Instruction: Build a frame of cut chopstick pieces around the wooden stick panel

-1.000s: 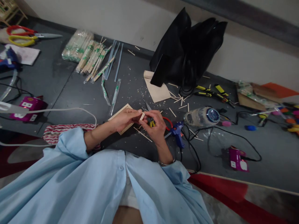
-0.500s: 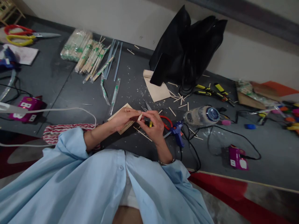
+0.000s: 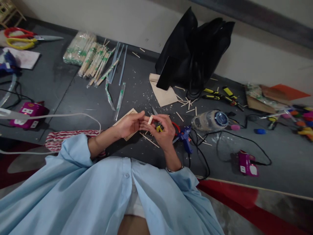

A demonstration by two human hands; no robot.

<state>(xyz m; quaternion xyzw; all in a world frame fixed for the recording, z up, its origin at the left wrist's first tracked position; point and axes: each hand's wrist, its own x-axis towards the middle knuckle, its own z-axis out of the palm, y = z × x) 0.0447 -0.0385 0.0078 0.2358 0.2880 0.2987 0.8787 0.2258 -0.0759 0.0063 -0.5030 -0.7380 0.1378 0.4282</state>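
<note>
Between the thumb and fingers of my right hand [image 3: 164, 131] is a small pale wooden piece [image 3: 150, 119], held upright. My left hand [image 3: 129, 125] is open, palm toward me, its outstretched fingertips just behind the piece; whether they touch it I cannot tell. Under my left hand lies a flat panel of wooden sticks [image 3: 132, 111], partly hidden. Scissors with a red handle [image 3: 176, 128] lie partly covered by my right hand, beside a blue glue gun [image 3: 185, 138]. A loose thin stick [image 3: 149, 140] lies below my hands.
A plastic bottle [image 3: 210, 120] lies right of the glue gun, near black cables and a purple power box [image 3: 247, 164]. Behind are a black bag [image 3: 195, 49], a phone [image 3: 167, 73] and yellow-black pliers [image 3: 211, 94]. Wrapped stick bundles [image 3: 97, 60] lie back left; a striped cloth [image 3: 55, 139] lies front left.
My left thumb and fingers have come off the small wooden piece and opened out. My right hand has shifted slightly right, turning the piece more upright.
</note>
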